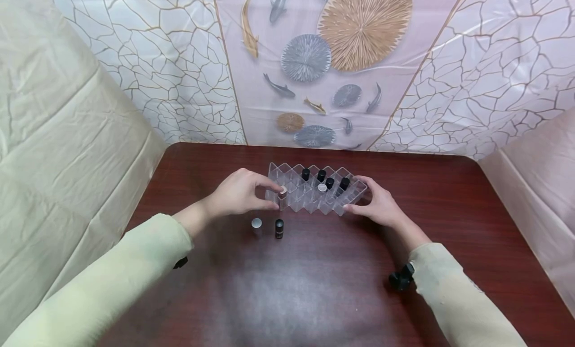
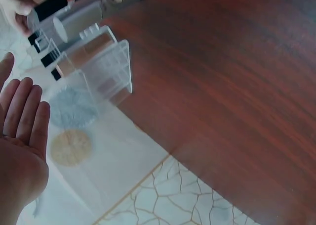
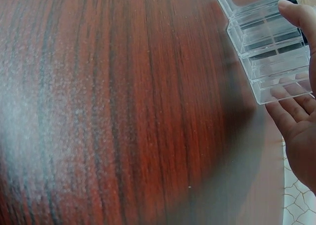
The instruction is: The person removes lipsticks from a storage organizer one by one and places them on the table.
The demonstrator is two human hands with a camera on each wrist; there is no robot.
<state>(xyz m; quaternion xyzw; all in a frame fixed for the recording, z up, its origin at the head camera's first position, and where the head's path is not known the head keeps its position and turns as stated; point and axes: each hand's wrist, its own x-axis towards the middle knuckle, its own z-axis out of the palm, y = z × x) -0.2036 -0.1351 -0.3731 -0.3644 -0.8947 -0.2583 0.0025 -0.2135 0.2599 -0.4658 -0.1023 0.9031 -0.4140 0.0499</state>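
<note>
"Where's the pale-topped tube?"

"Upright in the front row of the clear rack, near its left end. It lies just right of the fingertips of the left grip, by far the nearer one."

"Does that grip have hold of it?"

"Thumb and fingers stand well parted, and the left wrist view shows the fingers fairly straight, so I'd say not. Whether a fingertip brushes the tube, I can't tell."

"And the right grip?"

"It holds the rack's right end, thumb at the front corner, fingers round the far side. The rack's long axis runs left to right between the two."

"Anything outside the rack?"

"Two on the worktop, on the person's side of the left grip: a white-topped tube and, right of it, a black-capped bottle. Both look upright."

"Materials?"

"The rack is see-through plastic with diamond-shaped cells, so its edge zigzags. Round black caps and a white disc-like top show in it. The worktop is glossy red-brown with dark, streaky grain; behind hangs smooth cloth veined with gold lines."
</note>
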